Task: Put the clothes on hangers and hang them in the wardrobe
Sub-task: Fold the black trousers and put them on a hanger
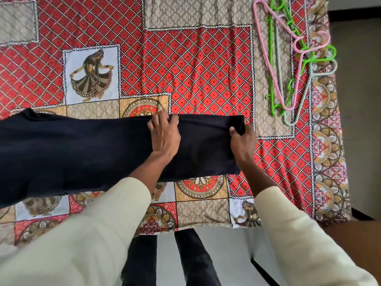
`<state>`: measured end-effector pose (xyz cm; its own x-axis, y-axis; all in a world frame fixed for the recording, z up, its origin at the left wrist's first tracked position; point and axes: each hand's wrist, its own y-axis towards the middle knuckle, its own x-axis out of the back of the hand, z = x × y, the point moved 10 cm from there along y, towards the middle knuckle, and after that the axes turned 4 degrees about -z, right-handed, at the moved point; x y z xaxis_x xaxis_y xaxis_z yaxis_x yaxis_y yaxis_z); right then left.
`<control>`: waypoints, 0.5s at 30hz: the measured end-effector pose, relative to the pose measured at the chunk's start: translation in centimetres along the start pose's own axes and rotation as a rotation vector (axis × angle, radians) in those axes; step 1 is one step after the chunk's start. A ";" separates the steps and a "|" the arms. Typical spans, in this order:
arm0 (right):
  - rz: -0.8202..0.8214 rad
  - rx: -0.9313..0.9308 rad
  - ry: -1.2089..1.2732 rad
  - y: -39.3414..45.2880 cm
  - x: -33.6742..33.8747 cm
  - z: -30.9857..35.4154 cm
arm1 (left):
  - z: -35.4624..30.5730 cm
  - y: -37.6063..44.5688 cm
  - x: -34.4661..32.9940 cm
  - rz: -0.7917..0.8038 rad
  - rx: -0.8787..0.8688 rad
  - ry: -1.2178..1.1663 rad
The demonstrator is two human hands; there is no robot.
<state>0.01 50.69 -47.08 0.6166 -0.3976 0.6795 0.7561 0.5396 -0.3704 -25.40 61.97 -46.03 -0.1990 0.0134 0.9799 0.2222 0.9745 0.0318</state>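
While hands (165, 135) grip garment (82, 149) (no label).

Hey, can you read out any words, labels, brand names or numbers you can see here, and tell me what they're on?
None: no readable text anywhere.
The bedsheet carries only patterns and dancer figures.
The dark garment shows no label or print.
The hangers show no markings that can be made out.

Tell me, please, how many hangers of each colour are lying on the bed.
Pink hangers: 1
Green hangers: 2, as far as the tangled pile shows
Pale grey hangers: 1
Total: 4
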 end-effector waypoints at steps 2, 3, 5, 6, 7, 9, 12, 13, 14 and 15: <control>-0.095 0.038 -0.033 -0.5 1.1 0.6 | -0.6 -0.2 0.4 -0.006 0.009 -0.049; -0.126 0.044 -0.067 -0.5 1.3 0.7 | -0.8 -0.1 0.1 0.018 0.011 -0.091; -0.141 0.023 -0.142 -0.2 0.8 0.2 | -0.7 0.1 -1.3 0.109 0.047 -0.203; -0.148 0.009 -0.166 0.2 0.6 -0.2 | -0.8 0.0 -2.0 0.156 0.064 -0.248; -0.156 0.011 -0.191 0.9 0.4 -0.5 | -0.9 -0.3 -2.6 0.191 0.064 -0.274; -0.126 0.059 -0.255 2.3 0.1 -0.2 | -1.7 -1.3 -3.2 0.227 0.025 -0.260; 0.025 0.148 -0.282 3.6 -1.3 0.8 | -2.4 -3.9 -3.6 0.257 -0.038 -0.229; 0.020 0.179 -0.289 3.6 -1.1 1.3 | -2.5 -4.9 -3.7 0.273 -0.061 -0.206; -0.022 0.233 -0.303 3.4 -0.6 2.2 | -2.5 -5.8 -3.7 0.277 -0.080 -0.171; -0.078 0.292 -0.331 3.0 -0.1 3.1 | -2.3 -6.5 -3.7 0.272 -0.083 -0.127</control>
<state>1.52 54.64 -46.28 0.4211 -0.2115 0.8820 0.6746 0.7231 -0.1486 -23.92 55.03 -49.43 -0.2381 0.3043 0.9224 0.3599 0.9097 -0.2072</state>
